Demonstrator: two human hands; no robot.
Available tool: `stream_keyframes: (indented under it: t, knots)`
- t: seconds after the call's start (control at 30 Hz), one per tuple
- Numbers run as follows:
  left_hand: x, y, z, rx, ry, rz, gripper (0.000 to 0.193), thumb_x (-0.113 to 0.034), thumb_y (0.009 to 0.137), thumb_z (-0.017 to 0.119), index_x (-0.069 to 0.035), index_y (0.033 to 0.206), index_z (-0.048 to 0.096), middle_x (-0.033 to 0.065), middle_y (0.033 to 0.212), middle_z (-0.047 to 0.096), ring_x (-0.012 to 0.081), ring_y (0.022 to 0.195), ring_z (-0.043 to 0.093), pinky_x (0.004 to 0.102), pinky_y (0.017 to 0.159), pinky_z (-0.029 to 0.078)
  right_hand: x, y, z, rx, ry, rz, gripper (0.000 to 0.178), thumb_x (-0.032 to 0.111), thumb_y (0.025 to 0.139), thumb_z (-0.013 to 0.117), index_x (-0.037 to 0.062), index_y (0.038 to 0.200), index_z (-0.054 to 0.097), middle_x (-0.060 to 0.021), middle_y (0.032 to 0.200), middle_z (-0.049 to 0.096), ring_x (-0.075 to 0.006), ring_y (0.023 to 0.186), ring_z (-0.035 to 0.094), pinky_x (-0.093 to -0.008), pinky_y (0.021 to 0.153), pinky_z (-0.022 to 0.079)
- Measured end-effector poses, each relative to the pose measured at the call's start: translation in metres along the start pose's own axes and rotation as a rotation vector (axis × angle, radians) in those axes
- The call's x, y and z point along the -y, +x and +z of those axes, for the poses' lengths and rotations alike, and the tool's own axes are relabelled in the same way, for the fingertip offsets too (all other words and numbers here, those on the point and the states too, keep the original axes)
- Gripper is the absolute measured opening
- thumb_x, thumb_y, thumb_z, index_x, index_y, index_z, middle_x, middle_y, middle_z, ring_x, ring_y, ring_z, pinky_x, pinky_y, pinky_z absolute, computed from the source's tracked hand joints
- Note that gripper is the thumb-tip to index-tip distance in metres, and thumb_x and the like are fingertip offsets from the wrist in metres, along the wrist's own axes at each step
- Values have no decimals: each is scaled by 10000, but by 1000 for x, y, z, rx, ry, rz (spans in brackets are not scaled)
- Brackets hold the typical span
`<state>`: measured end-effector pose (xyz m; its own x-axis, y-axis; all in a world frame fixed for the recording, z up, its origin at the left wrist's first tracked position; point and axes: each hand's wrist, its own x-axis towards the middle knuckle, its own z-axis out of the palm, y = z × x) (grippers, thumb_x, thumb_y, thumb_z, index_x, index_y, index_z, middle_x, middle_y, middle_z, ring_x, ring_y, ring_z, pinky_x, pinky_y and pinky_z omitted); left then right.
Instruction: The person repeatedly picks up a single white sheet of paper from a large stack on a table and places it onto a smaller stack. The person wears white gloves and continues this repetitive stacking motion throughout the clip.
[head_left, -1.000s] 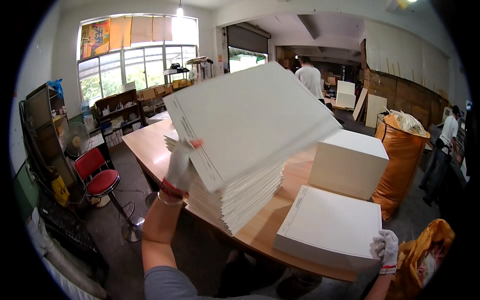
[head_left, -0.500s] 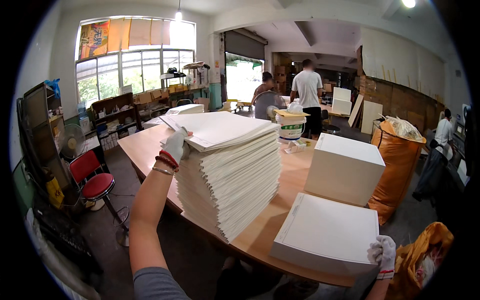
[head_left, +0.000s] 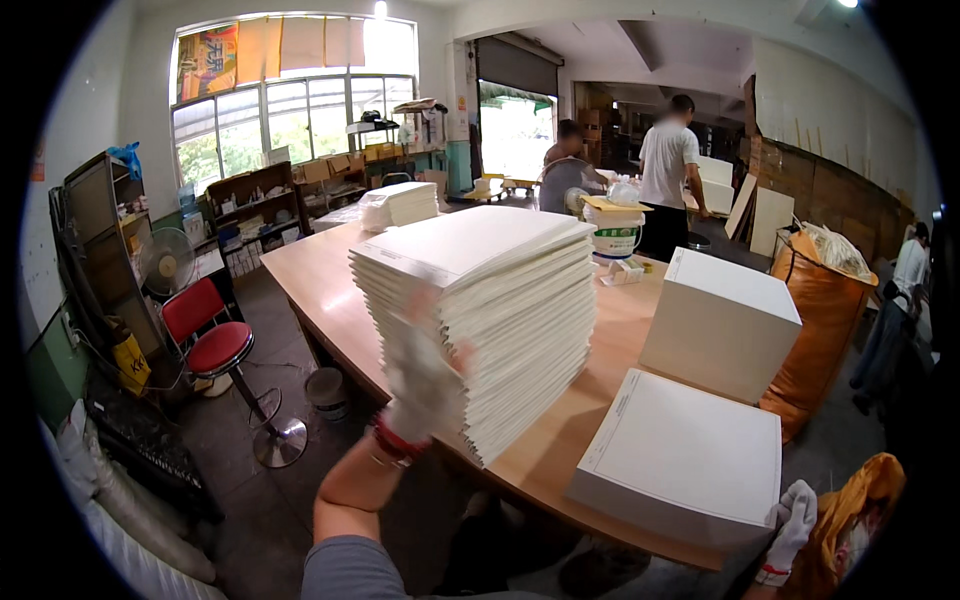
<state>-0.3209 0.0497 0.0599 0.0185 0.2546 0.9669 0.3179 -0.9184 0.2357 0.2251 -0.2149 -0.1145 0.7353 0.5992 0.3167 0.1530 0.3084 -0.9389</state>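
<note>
A tall stack of white paper sheets (head_left: 500, 310) with uneven, layered edges stands on the wooden table in front of me. My left hand (head_left: 425, 375), in a white glove, is smeared by motion against the stack's near left side; its finger pose is unclear. Lower right lies a shorter, neat stack of white sheets (head_left: 685, 450) with a thin printed border on top. Beside its near right corner is my right hand (head_left: 795, 515), also gloved, fingers curled together with nothing visible in them. Behind that stack rises another squared white stack (head_left: 722, 315).
The table (head_left: 325, 285) also bears a white bucket (head_left: 615, 232) and a farther paper stack (head_left: 400, 205). An orange sack (head_left: 800, 345) stands at its right, a red stool (head_left: 222, 348) at its left. Two people work beyond; another person (head_left: 905, 280) is at far right.
My left hand has left the top sheets and dropped down the stack's side. Those sheets now lie flush on top. My right hand's fingers have come off the short stack's corner. The view has shifted left.
</note>
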Motion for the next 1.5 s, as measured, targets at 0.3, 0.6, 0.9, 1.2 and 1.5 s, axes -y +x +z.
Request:
stream_keyframes:
  t: [0.3,0.6,0.9,1.2,1.5]
  knots:
    - [-114,-84,240,1312,-648,384,148,-118,821,616,-52,947,577,126,1013,595,340,947,597,425,840,494,19,-49,18,-4,-1212,-254,173,201,936,545,60,837,548,-104,842,593,-386,745,578,-485,618,466]
    - [-126,-97,290,1196,-703,449,140,-114,816,629,-8,887,572,146,1260,587,338,1103,576,381,925,502,86,-10,65,-26,-1140,-958,256,222,915,650,67,746,538,-93,639,482,-291,578,527,-402,530,434]
    - [-126,-83,287,1415,-633,-29,187,-118,835,703,-5,789,561,155,1037,699,274,848,621,357,756,503,75,15,84,-140,-1380,-1029,298,54,809,632,39,1101,572,-57,795,548,-215,678,581,-340,558,490]
    - [-125,-94,286,1360,-789,-271,653,-83,810,784,-67,1356,425,190,1334,596,235,1122,608,320,947,487,73,9,74,-131,-1299,-1062,387,26,808,648,14,1187,569,-64,831,548,-208,734,584,-329,581,499]
    - [-119,-102,284,1234,-864,-153,757,7,866,637,-100,1530,290,227,1251,610,250,1140,626,309,968,474,71,10,76,-182,-1266,-1214,398,11,816,643,4,1208,572,-74,824,561,-220,721,599,-337,580,507]
